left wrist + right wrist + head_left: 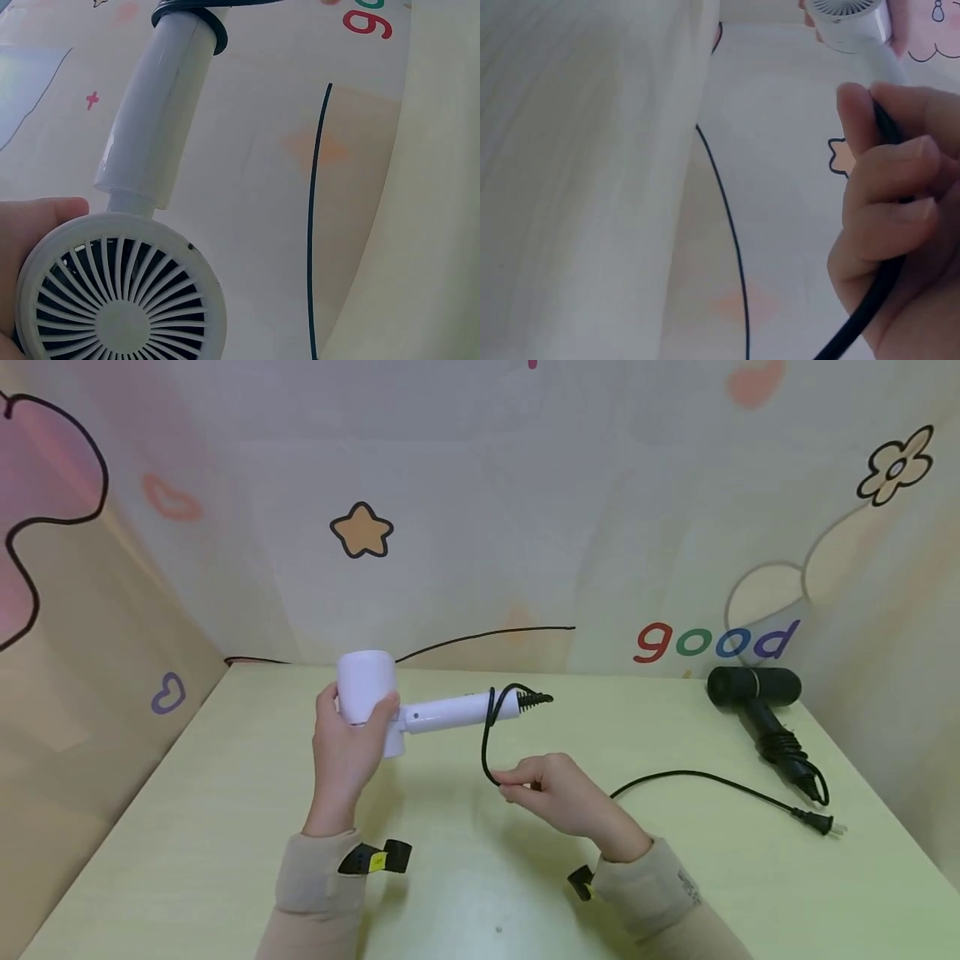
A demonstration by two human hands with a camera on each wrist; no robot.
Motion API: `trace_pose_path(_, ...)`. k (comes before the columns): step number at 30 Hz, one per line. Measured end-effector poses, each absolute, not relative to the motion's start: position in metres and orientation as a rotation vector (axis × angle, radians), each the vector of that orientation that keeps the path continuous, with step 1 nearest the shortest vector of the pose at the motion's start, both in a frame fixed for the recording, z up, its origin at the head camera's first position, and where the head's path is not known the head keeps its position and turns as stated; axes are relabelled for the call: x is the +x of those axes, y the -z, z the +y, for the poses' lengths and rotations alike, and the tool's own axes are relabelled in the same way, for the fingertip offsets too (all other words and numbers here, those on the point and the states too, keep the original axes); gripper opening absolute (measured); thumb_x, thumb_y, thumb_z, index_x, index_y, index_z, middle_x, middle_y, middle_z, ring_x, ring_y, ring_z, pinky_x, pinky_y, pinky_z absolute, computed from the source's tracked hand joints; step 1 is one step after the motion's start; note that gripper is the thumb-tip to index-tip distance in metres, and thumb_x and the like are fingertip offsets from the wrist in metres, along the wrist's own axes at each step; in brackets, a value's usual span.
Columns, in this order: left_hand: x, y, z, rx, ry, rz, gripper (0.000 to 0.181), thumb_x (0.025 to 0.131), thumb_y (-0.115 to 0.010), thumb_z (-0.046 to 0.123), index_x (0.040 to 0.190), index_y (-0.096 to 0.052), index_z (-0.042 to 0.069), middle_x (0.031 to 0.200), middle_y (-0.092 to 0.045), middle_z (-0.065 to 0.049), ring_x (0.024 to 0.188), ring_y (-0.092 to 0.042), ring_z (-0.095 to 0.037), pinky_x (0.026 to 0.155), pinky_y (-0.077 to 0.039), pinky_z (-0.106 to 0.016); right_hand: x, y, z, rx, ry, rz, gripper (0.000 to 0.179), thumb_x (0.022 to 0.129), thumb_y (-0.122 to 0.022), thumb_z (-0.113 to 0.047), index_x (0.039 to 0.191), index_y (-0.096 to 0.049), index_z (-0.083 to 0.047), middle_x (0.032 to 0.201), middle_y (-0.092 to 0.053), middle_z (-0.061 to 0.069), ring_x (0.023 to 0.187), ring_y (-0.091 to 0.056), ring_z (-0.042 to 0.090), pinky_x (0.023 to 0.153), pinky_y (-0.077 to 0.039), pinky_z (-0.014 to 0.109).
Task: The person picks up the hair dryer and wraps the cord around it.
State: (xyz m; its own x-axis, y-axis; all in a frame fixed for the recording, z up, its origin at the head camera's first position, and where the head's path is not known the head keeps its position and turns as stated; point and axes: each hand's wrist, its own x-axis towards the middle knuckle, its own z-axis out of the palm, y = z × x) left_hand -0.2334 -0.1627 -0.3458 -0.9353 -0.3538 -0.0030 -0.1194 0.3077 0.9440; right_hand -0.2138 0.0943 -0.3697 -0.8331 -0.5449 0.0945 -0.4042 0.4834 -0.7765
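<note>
My left hand (347, 752) grips the head of a white hair dryer (367, 687) above the table, thumb over its near side. The dryer's handle (457, 712) points right, and in the left wrist view its round slotted grille (121, 326) faces the camera. A black power cord (486, 743) loops round the handle's far end. Between thumb and fingers my right hand (558, 793) pinches this cord below the handle; in the right wrist view the cord (866, 311) runs through the curled fingers. Beyond the hand it trails along the table to a two-pin plug (817, 821).
A black hair dryer (776, 727), its cord wound round the handle, lies at the table's back right. The pale table (187, 827) meets a printed backdrop (480, 527) behind. Each sleeve carries a dark wrist strap (375, 858).
</note>
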Motion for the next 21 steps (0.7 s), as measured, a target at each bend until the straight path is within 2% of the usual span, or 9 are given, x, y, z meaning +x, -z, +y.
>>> trace_pose_path(4,-0.233,0.345,-0.163,0.42,1.727,-2.365,0.084,0.084,-0.063,0.049,0.147,-0.021,0.012,0.136,-0.044,-0.017,0.112,-0.054,-0.035,0.083,-0.052,-0.05,-0.218,0.378,0.095,-0.639,1.342,2.559,0.026,0.09,-0.063,-0.016,0.112,-0.07,-0.005,0.092,-0.072,0.014,0.05,-0.039,0.006,0.046,-0.034,0.019)
trace_pose_path(6,-0.233,0.344,-0.162,0.413,1.757,-2.362,0.083,0.084,-0.063,0.048,0.146,-0.022,0.012,0.135,-0.044,-0.017,0.112,-0.054,-0.035,0.083,-0.052,-0.05,-0.221,0.381,0.095,-0.527,1.392,2.554,0.024,0.09,-0.064,-0.019,0.11,-0.071,-0.006,0.091,-0.071,0.015,0.047,-0.042,0.012,0.042,-0.032,0.02)
trace_pose_path(11,-0.233,0.341,-0.162,0.39,1.842,-2.353,0.083,0.085,-0.064,0.045,0.147,-0.021,0.011,0.135,-0.043,-0.018,0.112,-0.054,-0.035,0.084,-0.052,-0.049,-0.227,0.385,0.097,-0.301,1.485,2.582,0.022,0.089,-0.065,-0.022,0.099,-0.073,-0.005,0.082,-0.07,0.011,0.051,-0.052,0.022,0.044,-0.042,0.024)
trace_pose_path(16,-0.232,0.338,-0.161,0.375,1.884,-2.353,0.083,0.086,-0.064,0.044,0.148,-0.019,0.011,0.134,-0.043,-0.018,0.111,-0.054,-0.034,0.083,-0.053,-0.047,-0.232,0.383,0.103,-0.167,1.547,2.629,0.023,0.089,-0.066,-0.027,0.088,-0.072,-0.004,0.071,-0.065,0.007,0.047,-0.049,0.016,0.045,-0.045,0.026)
trace_pose_path(21,-0.231,0.337,-0.161,0.359,1.893,-2.356,0.082,0.086,-0.064,0.044,0.147,-0.021,0.011,0.131,-0.045,-0.018,0.109,-0.056,-0.034,0.082,-0.054,-0.045,-0.237,0.38,0.109,-0.135,1.57,2.678,0.024,0.089,-0.065,-0.029,0.086,-0.071,-0.005,0.071,-0.065,0.01,0.047,-0.048,0.015,0.044,-0.042,0.025)
